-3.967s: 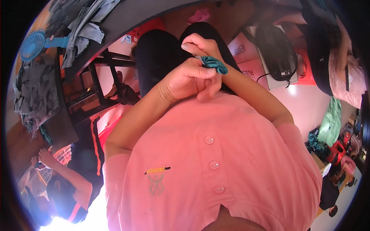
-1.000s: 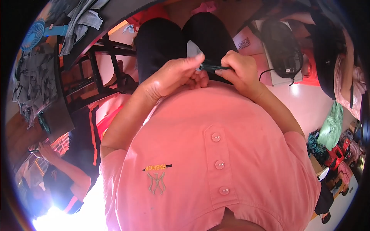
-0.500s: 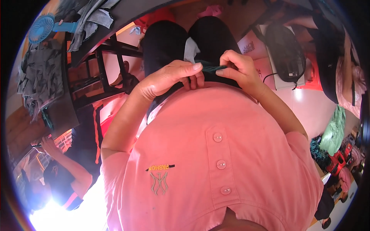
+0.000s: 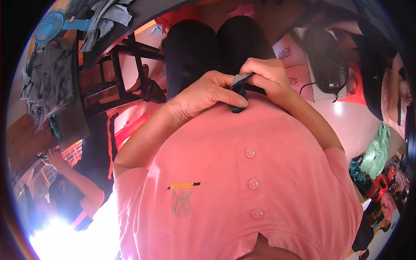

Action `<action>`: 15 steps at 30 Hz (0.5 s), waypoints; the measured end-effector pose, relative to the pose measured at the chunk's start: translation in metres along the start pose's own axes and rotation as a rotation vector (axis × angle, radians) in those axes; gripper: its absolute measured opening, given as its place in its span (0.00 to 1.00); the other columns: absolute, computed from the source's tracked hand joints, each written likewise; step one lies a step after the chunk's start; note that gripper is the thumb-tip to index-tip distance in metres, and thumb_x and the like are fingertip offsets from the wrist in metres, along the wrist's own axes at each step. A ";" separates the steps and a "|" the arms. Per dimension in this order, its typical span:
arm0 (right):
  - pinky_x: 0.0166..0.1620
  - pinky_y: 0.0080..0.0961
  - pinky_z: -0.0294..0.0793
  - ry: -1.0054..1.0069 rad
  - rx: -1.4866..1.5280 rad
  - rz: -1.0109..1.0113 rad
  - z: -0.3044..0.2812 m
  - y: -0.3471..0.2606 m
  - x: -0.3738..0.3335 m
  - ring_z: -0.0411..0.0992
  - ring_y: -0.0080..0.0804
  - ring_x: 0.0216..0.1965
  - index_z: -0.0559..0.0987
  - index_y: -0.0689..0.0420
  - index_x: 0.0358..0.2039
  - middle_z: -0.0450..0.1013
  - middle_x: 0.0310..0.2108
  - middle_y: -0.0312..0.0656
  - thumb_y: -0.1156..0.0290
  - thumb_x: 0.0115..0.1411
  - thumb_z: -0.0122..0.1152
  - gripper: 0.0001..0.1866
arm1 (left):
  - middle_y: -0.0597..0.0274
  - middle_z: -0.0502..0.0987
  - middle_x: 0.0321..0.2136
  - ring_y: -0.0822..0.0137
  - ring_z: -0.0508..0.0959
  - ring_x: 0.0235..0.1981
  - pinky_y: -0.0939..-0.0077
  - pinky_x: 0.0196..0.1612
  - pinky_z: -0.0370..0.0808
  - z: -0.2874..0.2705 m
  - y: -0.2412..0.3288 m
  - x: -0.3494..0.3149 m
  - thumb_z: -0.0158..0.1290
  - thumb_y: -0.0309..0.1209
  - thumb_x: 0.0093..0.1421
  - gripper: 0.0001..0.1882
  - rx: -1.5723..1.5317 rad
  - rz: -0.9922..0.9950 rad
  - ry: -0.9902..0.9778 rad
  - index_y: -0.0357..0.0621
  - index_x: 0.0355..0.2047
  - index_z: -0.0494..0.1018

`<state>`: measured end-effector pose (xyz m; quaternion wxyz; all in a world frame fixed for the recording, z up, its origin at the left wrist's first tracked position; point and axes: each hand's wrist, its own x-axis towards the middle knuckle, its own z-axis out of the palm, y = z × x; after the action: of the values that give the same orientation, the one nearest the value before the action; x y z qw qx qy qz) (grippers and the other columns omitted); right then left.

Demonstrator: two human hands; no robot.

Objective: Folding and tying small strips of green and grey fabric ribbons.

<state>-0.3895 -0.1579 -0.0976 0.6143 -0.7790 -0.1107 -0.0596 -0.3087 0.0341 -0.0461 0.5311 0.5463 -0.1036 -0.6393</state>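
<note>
My left hand (image 4: pixel 211 92) pinches a small piece of dark green and grey cloth (image 4: pixel 237 99) between thumb and fingers, close in front of my pink shirt. My right hand (image 4: pixel 269 77) is closed on the upper grey end of the same cloth. The two hands nearly touch, and the piece is folded and hangs dark side down between them. My fingers hide part of it. Beneath and beyond the hands are my dark trouser legs (image 4: pixel 190 56).
At left, a table carries grey cloth pieces (image 4: pixel 47 82) and a blue fan (image 4: pixel 50 27). A dark stool frame (image 4: pixel 117 69) stands beside my legs. At right are a black rounded thing with a cord (image 4: pixel 323 60) and a pale green cloth bundle (image 4: pixel 376 149). Other people work on both sides.
The cloth was stretched sideways between my hands; now it is folded and turned downward. My left hand has moved right, closer to the right one. The pale grey part over my lap has been drawn up.
</note>
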 end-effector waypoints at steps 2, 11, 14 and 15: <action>0.29 0.23 0.70 0.018 0.018 -0.001 -0.002 -0.003 -0.004 0.74 0.34 0.24 0.77 0.62 0.29 0.75 0.25 0.43 0.77 0.50 0.55 0.06 | 0.67 0.77 0.25 0.78 0.74 0.28 0.83 0.35 0.71 0.003 -0.007 -0.003 0.60 0.23 0.51 0.08 -0.032 0.061 0.065 0.38 0.34 0.79; 0.30 0.21 0.69 0.008 0.131 0.114 -0.004 -0.013 -0.007 0.73 0.23 0.26 0.76 0.63 0.30 0.77 0.26 0.40 0.75 0.54 0.59 0.06 | 0.65 0.77 0.30 0.76 0.74 0.31 0.81 0.39 0.72 -0.005 -0.011 0.002 0.57 0.29 0.55 0.13 -0.156 0.147 0.112 0.36 0.39 0.78; 0.32 0.17 0.69 -0.012 0.274 0.219 0.010 -0.015 -0.008 0.73 0.20 0.27 0.78 0.62 0.32 0.77 0.26 0.38 0.75 0.53 0.64 0.06 | 0.65 0.77 0.27 0.75 0.74 0.30 0.80 0.40 0.71 0.005 -0.003 0.006 0.61 0.33 0.53 0.12 -0.536 -0.011 0.174 0.37 0.33 0.78; 0.32 0.17 0.69 -0.013 0.271 0.220 0.008 -0.016 -0.010 0.73 0.20 0.27 0.78 0.62 0.32 0.77 0.26 0.38 0.75 0.53 0.64 0.06 | 0.65 0.77 0.27 0.75 0.74 0.30 0.80 0.40 0.71 0.004 -0.005 0.007 0.61 0.33 0.53 0.12 -0.538 -0.009 0.172 0.37 0.33 0.78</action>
<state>-0.4030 -0.1480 -0.0865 0.7158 -0.6968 -0.0359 0.0283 -0.3132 0.0288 -0.0525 0.6610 0.4386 0.1176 -0.5974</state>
